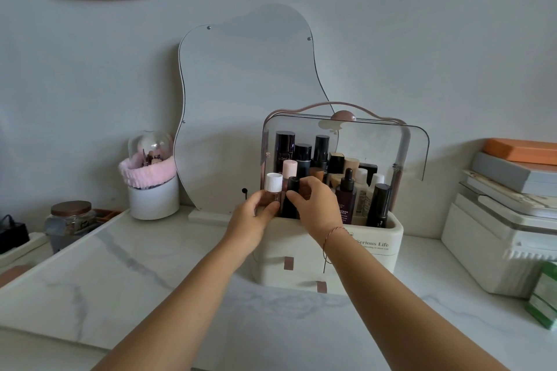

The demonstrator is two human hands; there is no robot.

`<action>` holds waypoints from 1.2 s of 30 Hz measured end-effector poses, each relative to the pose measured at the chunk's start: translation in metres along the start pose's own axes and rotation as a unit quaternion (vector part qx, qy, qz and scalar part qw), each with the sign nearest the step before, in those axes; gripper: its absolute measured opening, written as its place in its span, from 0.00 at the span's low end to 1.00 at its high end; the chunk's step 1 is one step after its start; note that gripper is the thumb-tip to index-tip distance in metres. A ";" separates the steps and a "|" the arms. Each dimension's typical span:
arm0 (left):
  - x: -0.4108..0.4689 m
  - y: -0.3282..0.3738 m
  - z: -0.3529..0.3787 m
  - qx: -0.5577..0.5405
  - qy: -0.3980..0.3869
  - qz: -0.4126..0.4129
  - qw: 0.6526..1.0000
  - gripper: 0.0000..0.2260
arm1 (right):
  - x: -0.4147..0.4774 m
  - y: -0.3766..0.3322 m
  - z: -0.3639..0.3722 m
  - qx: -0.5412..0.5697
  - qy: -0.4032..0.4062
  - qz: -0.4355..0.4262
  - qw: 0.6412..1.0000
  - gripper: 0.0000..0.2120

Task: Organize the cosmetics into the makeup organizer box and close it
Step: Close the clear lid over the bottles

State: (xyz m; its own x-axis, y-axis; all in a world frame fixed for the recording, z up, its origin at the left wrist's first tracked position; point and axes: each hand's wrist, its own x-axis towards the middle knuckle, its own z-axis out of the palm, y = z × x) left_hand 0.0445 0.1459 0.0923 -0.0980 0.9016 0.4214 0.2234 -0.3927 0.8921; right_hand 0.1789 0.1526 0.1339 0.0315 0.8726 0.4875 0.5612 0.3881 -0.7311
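A cream makeup organizer box (379, 245) stands on the marble tabletop, its clear lid (376, 141) raised. Several bottles stand inside it, among them a dark dropper bottle (346, 193) and a black bottle (380, 205). My left hand (253, 214) grips a small clear bottle with a white ribbed cap (273, 182) at the box's left front corner. My right hand (316, 203) pinches a small black-capped bottle (291, 187) right beside it. A pink-capped bottle (290, 167) stands just behind both.
A wavy mirror (241, 93) leans on the wall behind. A white brush holder with a pink band (152, 187) stands at the left, near a lidded jar (70, 217). Stacked boxes (509, 220) and a green box (542, 301) fill the right side.
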 end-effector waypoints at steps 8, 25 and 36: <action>0.000 -0.002 0.002 0.010 0.011 -0.009 1.000 0.11 | -0.006 0.001 -0.005 -0.019 0.014 -0.003 1.000 0.14; -0.011 0.005 -0.006 0.010 0.052 -0.015 0.998 0.32 | -0.053 -0.011 -0.063 0.016 0.160 -0.153 0.975 0.13; -0.001 0.085 -0.006 -0.053 0.059 0.056 0.995 0.28 | -0.020 0.022 -0.140 0.123 0.183 -0.012 0.975 0.20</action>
State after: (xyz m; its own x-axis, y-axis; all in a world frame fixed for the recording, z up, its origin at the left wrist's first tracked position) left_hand 0.0579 0.1106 0.1682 -0.1924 0.8262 0.5295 0.1372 -0.5116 0.8482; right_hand 0.3059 0.1025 0.1753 0.3398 0.7156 0.6102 0.3505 0.5058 -0.7883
